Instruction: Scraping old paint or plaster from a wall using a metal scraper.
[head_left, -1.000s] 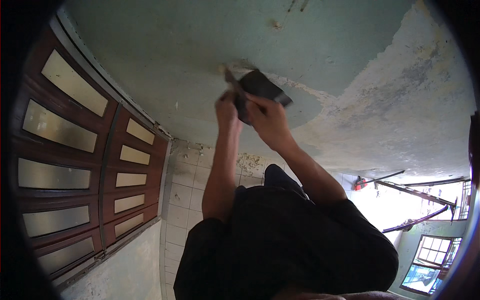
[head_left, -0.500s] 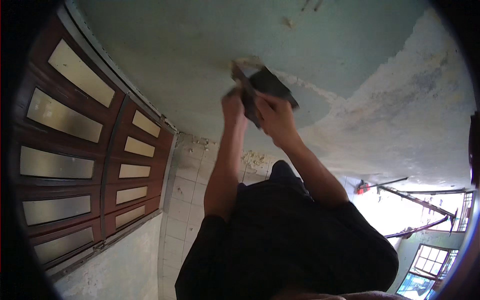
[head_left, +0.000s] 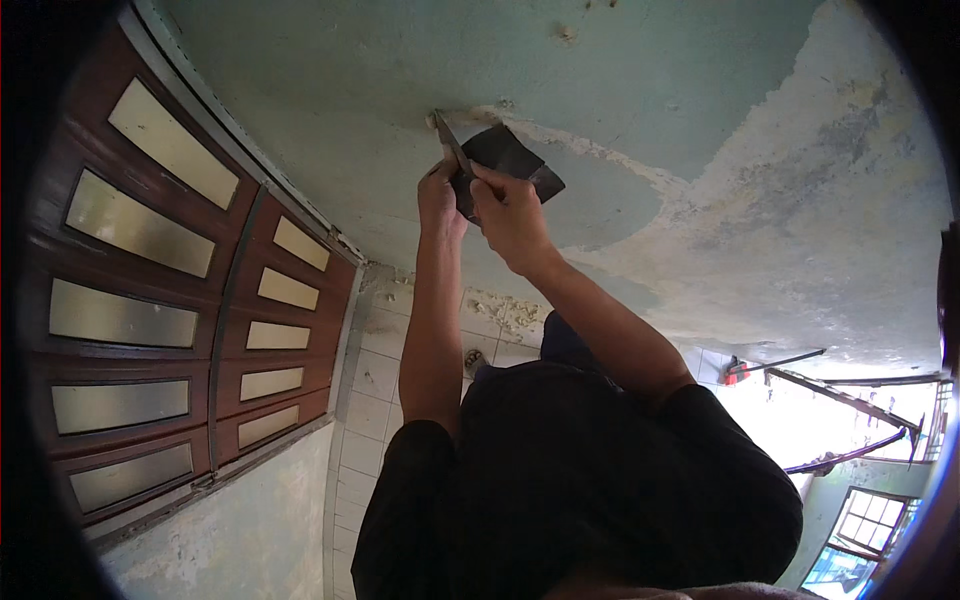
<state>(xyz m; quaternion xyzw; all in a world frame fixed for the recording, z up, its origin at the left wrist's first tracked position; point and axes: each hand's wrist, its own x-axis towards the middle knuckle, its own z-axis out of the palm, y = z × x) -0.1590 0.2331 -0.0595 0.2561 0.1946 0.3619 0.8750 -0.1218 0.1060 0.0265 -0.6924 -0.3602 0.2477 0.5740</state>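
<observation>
Both my hands are raised together against a pale green wall (head_left: pixel 370 150) with worn paint. In my right hand (head_left: pixel 515 225) is a thin flat scraper (head_left: pixel 450 137), thumb pressed along it, its tip at a rough pale strip on the wall. Just left of it, my left hand (head_left: pixel 440 200) is closed at the near left edge of a dark rectangular plate (head_left: pixel 505 152). That plate sticks out to the right behind my right fingers. The hands overlap, so part of each grip is hidden.
Bare, peeled plaster (head_left: pixel 810 210) spreads to the right. A brown wooden door (head_left: pixel 225 290) with frosted panes stands at left. Loose flakes (head_left: pixel 510 312) lie on floor tiles (head_left: pixel 370 380) along the wall's foot. A red object with a long dark handle (head_left: pixel 737 371) sits at right.
My hands, with the scraper and dark plate, have shifted left and slightly up along the wall. A sandalled foot now shows beside my left forearm.
</observation>
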